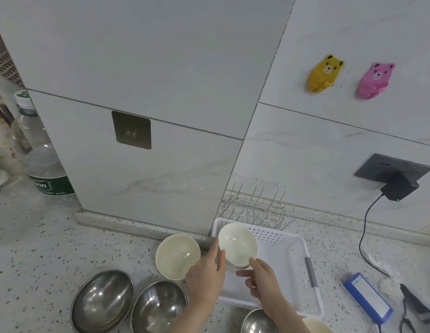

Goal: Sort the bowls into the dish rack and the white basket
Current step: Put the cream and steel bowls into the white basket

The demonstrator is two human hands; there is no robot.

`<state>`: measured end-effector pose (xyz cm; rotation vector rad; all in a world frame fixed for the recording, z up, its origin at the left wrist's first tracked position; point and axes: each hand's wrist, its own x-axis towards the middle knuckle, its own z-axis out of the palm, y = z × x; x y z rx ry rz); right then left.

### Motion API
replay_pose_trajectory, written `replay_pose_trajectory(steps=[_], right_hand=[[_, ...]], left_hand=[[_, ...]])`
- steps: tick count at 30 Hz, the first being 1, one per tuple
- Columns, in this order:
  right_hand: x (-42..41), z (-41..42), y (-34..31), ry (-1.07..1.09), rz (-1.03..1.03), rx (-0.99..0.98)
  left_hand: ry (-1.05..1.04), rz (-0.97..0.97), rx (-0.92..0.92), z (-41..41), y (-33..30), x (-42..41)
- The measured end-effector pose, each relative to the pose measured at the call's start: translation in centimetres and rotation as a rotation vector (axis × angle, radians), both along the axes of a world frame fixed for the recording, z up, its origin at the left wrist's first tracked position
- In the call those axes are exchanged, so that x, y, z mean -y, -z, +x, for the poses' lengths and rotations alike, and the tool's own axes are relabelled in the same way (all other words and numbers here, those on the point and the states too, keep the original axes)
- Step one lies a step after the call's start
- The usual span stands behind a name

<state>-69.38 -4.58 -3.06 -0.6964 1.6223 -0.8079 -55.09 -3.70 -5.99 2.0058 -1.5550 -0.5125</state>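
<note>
The speckled tabletop carries the white basket, with the wire dish rack just behind it. Three steel bowls and a cream bowl remain unsorted. A white bowl is held over the basket. Left hand and right hand each pinch its rim. Judged rigid, glazed, slippery and breakable; opposite-rim holds suit it.
</note>
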Motion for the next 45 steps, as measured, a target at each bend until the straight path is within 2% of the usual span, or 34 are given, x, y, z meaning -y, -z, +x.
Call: replay_pose_trajectory(steps=[6,18,20,24,27,29,32,34,37,40,45], right_hand=[[-0.2,0.4,0.3,-0.042,-0.051,-0.092],[-0.3,1.1,-0.3,-0.021,-0.051,-0.124],[-0.4,1.2,-0.6,-0.011,-0.055,-0.123],[-1.4,0.9,-1.1,0.078,-0.142,-0.168],[-2.7,0.3,-1.7,0.142,-0.26,-0.18],[-4.0,-0.2,-2.1,0.184,-0.313,-0.159],[-6.4,-0.8,-2.1,0.272,-0.354,-0.104],[-8.2,-1.1,-1.9,0.321,-0.36,-0.072],[-10.3,-1.1,-1.5,0.35,-0.347,-0.053],[-11.7,-1.4,-1.5,0.365,-0.36,-0.061],[-13.7,-2.7,-1.4,0.43,-0.356,-0.064]], left_hand=[[0.005,0.004,0.027,0.0,-0.1,0.1],[0.004,0.059,0.031,-0.1,-0.3,0.3],[0.005,0.07,-0.043,0.0,-0.7,0.2],[-0.069,0.031,-0.452,1.0,-1.2,-0.6],[-0.146,-0.033,-0.578,3.1,-1.1,-1.3],[-0.273,-0.083,-0.633,5.4,-1.0,-1.4],[-0.418,-0.079,-0.602,9.3,-0.9,-1.3],[-0.382,0.022,-0.577,10.9,-1.2,-1.1],[-0.278,0.21,-0.324,12.0,-1.6,-0.7],[-0.192,0.277,-0.023,12.5,-2.1,-0.5],[-0.102,0.4,0.08,12.8,-2.3,0.1]])
